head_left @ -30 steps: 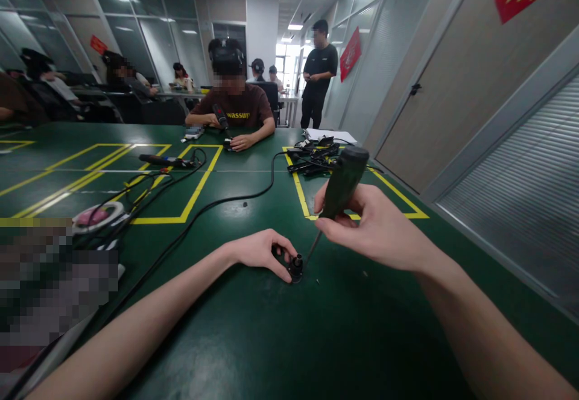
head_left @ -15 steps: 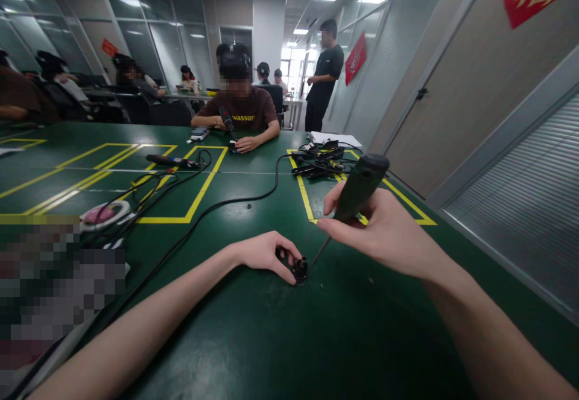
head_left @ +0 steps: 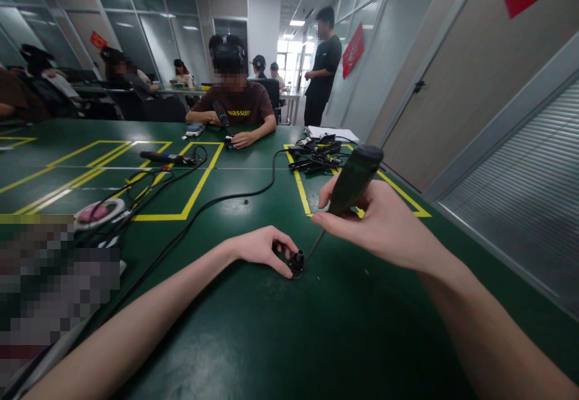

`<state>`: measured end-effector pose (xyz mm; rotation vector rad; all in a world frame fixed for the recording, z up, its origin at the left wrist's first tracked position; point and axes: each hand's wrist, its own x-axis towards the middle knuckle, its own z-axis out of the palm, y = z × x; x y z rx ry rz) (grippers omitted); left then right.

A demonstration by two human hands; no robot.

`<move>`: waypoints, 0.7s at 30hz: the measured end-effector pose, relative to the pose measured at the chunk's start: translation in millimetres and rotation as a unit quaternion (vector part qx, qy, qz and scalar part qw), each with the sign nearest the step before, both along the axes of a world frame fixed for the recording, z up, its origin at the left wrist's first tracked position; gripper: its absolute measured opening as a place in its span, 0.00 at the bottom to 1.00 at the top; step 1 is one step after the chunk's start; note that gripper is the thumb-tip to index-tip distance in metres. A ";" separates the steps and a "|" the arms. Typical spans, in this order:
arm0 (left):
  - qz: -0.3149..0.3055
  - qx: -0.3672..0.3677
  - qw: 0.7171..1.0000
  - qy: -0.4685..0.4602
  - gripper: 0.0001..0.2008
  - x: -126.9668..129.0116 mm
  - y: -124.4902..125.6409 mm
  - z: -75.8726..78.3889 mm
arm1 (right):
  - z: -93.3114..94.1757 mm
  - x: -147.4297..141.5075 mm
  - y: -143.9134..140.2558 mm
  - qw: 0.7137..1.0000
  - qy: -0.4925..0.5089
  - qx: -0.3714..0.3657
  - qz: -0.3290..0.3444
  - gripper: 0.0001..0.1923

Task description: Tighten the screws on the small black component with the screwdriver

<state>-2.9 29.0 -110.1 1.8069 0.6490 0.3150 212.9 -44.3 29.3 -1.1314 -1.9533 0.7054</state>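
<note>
Left hand (head_left: 261, 248): fingers pinched around the small black part (head_left: 296, 263), pressing it to the green counter (head_left: 253, 333).
Right hand (head_left: 377, 222): wrapped around the screwdriver (head_left: 348, 192), tilted, tip meeting the part.

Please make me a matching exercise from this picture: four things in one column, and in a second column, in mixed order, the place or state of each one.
Things:
1. screwdriver
2. small black part
3. pink round object
4. pile of black cables

Places or states:
A. lying on the table at the far left, among cables
B. pinned to the green table by the left hand
C. heaped at the far side, inside a yellow outline
D. held tilted in the right hand, tip down at the part

Pairs: 1-D, 2-B, 3-A, 4-C
</note>
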 end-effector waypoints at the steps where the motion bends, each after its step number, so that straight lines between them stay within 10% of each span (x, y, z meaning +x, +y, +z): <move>1: 0.001 0.000 1.000 -0.001 0.20 -0.1 0.1 -0.3 | -0.3 -0.1 0.1 1.000 0.000 0.003 0.000 0.06; 21: -0.010 -0.016 1.000 -0.003 0.24 -0.6 2.0 3.3 | -2.4 0.3 0.0 1.000 -0.009 -0.007 0.005 0.06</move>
